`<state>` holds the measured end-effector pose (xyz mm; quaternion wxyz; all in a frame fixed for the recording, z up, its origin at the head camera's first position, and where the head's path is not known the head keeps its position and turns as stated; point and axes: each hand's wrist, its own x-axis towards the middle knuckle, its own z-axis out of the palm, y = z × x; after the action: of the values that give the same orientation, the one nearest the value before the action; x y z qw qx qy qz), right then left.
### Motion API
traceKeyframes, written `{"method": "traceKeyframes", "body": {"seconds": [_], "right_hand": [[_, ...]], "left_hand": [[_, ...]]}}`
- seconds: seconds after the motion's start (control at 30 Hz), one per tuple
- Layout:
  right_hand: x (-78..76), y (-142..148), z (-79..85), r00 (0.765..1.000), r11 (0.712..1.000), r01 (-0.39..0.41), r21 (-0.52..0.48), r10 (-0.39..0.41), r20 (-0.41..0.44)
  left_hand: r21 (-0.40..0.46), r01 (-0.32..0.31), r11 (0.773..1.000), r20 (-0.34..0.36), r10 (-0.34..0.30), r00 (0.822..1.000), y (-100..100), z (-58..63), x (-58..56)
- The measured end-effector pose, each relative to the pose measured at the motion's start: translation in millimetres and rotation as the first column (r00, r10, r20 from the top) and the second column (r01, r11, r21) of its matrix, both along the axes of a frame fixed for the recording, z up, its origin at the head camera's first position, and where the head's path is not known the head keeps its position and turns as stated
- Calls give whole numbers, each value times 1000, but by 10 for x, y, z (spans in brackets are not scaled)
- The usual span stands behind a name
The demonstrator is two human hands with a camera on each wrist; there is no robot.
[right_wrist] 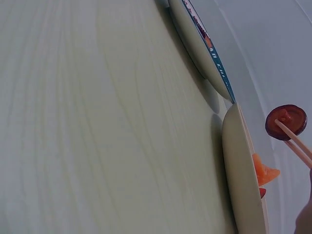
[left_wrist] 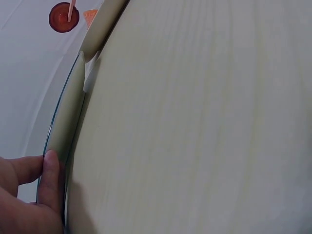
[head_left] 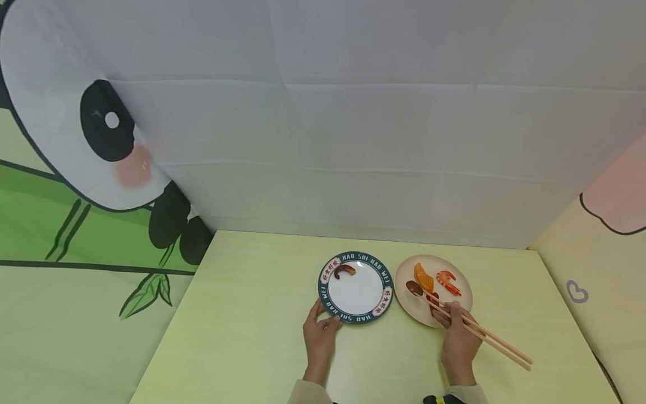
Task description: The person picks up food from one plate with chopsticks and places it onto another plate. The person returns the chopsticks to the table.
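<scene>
Presumably we are at the lifting step, a mushroom [head_left: 414,288] gripped in the chopsticks [head_left: 510,348].
Leftmost, our left hand [head_left: 319,342] pinches the rim of the green-edged plate [head_left: 386,275], holding one curled brown piece [head_left: 346,267]; then the mushroom hangs over the beige plate [head_left: 416,314] bearing an orange slice [head_left: 423,276], red piece [head_left: 434,295] and shrimp [head_left: 446,283]; our right hand's [head_left: 459,342] fingers pinch the chopsticks, and the next move likely calls for steadiness.

Behind the pale yellow table [head_left: 242,336] rises a creased grey sheet [head_left: 373,129]; cartoon-printed panels [head_left: 65,314] flank the table's left and right edges.
</scene>
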<state>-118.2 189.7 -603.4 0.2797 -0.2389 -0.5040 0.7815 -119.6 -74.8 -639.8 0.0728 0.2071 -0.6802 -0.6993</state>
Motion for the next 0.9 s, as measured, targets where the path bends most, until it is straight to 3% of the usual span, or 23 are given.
{"method": "traceKeyframes", "body": {"seconds": [0.13,0.4,0.67,0.9], "right_hand": [[3,6,-1,999,1000,12,24,-13,44],[16,50,-27,999,999,17,-47,-19,-30],[49,72,-31,1000,999,16,-34,-16,11],[66,114,-58,997,998,27,-57,-30,-66]], "left_hand": [[4,-2,1000,-10,2,1000,-1,-8,-9],[-1,-7,1000,6,7,1000,4,-14,-11],[14,-7,1000,-12,7,1000,1,-18,-3],[8,-7,1000,-16,7,1000,4,-16,-2]]}}
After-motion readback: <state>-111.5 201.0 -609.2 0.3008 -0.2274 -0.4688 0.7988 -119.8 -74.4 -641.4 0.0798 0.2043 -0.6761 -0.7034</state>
